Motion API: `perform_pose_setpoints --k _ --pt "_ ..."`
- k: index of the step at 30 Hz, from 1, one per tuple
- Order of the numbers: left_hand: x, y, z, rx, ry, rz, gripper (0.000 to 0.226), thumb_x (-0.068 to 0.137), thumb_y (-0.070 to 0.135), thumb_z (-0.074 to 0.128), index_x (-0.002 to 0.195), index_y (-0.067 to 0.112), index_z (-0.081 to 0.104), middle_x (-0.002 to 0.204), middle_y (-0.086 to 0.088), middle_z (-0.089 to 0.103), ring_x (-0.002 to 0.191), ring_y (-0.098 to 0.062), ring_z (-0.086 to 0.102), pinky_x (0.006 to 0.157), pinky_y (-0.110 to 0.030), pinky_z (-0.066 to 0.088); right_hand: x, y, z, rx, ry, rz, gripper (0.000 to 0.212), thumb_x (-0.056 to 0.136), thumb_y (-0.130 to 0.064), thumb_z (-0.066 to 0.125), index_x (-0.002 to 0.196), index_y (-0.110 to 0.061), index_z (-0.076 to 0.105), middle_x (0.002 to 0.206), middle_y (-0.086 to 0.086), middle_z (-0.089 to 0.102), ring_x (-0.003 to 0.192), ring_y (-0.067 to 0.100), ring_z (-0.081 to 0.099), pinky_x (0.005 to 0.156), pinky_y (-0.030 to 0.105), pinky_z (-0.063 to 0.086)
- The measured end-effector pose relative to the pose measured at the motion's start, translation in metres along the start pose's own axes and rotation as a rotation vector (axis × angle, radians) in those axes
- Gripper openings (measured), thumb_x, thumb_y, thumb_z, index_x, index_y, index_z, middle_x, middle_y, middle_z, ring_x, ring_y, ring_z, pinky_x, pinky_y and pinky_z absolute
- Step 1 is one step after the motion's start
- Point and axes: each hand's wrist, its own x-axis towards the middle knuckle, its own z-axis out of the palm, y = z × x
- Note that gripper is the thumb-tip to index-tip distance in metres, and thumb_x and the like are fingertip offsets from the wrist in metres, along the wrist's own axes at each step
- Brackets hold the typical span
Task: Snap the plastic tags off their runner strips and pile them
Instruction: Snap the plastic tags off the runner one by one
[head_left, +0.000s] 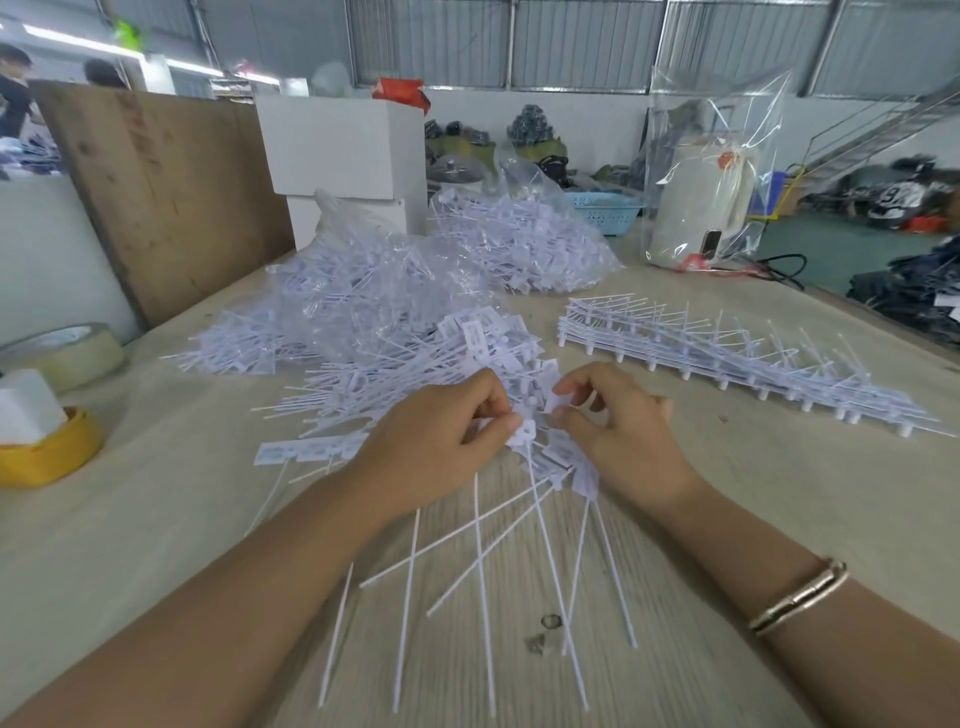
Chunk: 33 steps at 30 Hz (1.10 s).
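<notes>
My left hand (441, 431) and my right hand (618, 431) meet at the middle of the table over a bunch of white plastic tags (545, 462). Each hand pinches the flat heads of the tags between thumb and fingers. Their long thin tails fan out toward me across the table. A big loose pile of tags (374, 364) lies just behind my hands. To the right a stack of runner strips (727, 358) lies flat, its tags attached in rows.
Two clear bags of tags (519, 244) sit behind the pile, before white boxes (343, 145). Tape rolls (62, 353) and a yellow roll (52, 452) are at the left edge. A bagged white appliance (701, 202) stands back right. A wooden board (161, 192) leans left.
</notes>
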Motion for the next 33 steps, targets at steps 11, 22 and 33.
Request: perform_pose_setpoints --k 11,22,33 --pt "0.000 0.019 -0.002 -0.226 0.051 0.023 0.005 0.097 0.024 0.044 0.102 0.025 0.045 0.076 0.011 0.052 0.068 -0.001 0.050 0.061 -0.013 0.037 -0.005 -0.007 -0.001 0.594 -0.329 -0.128 0.051 0.084 -0.030 0.055 0.072 0.020 0.050 0.070 0.028 0.043 0.066 0.020 0.043 0.069 0.026 0.037" --pt "-0.001 0.009 -0.008 -0.112 -0.129 -0.032 0.055 0.088 0.062 0.032 0.055 0.020 0.043 0.048 0.007 0.039 0.046 -0.010 0.038 0.054 -0.032 0.034 -0.008 -0.004 0.002 0.701 -0.384 -0.048 0.038 0.082 -0.037 0.060 0.061 -0.005 0.055 0.063 0.016 0.041 0.062 0.023 0.039 0.065 0.033 0.033" --pt "0.002 0.023 0.002 -0.400 0.049 -0.023 0.038 0.087 0.049 0.035 0.056 0.038 0.054 0.052 0.020 0.052 0.054 0.006 0.051 0.056 -0.009 0.035 -0.008 -0.012 0.004 0.838 -0.265 -0.172 0.032 0.089 -0.020 0.050 0.067 -0.035 0.069 0.067 -0.017 0.064 0.068 -0.001 0.060 0.071 0.014 0.046"
